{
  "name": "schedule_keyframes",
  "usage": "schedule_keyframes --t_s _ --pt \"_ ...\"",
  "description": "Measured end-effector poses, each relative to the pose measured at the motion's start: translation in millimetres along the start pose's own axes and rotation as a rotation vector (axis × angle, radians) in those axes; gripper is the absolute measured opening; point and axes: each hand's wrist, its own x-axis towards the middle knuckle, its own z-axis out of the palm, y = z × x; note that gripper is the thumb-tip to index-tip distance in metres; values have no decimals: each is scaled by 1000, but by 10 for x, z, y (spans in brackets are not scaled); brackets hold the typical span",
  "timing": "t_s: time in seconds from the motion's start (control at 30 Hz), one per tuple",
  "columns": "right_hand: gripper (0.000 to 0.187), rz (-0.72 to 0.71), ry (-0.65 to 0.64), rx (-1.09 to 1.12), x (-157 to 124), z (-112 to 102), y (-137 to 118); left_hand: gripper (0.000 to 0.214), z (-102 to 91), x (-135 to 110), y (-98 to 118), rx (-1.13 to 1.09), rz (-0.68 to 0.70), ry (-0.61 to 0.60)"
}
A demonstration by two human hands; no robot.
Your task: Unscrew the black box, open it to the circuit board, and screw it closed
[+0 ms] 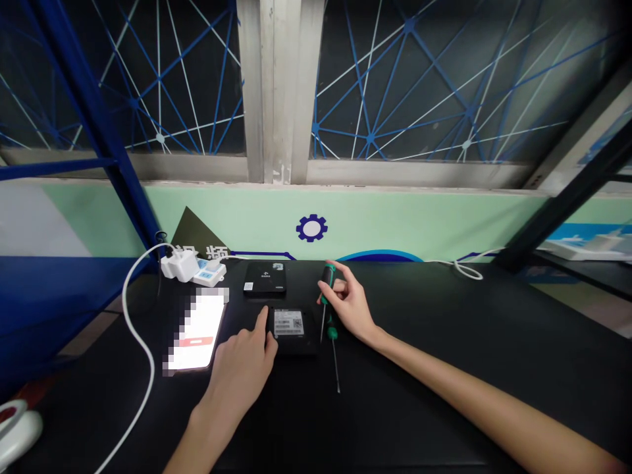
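A flat black box [309,329] with a white printed label [289,323] lies in the middle of the black table. My left hand [249,349] is at its left side, index finger stretched out to touch the upper left corner and thumb near the left edge; the other fingers are curled, gripping nothing visible. My right hand [348,299] holds a screwdriver [328,284] by its green and black handle, its blade tilted down just right of the box. Beneath that hand, a second screwdriver [333,334] lies on the table, its handle partly hidden.
Behind the labelled box lies another black box [265,278]. A lit phone [200,329] is at the left. Further back stands a white power strip [210,271] with plugs, and a white cable [145,342] curves forward from there. A wall with windows borders the table's back.
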Motion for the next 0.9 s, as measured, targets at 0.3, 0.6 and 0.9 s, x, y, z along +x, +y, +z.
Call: schedule_keyframes --t_s 0.3,0.6,0.9 --pt "29 -144 -23 -463 13 14 62 55 22 11 3 33 -1 16" --pt "15 -173 -117 -474 -9 28 17 54 40 14 12 40 -1 46" --pt "27 -118 -132 -354 4 15 22 55 12 2 16 8 -13 15"
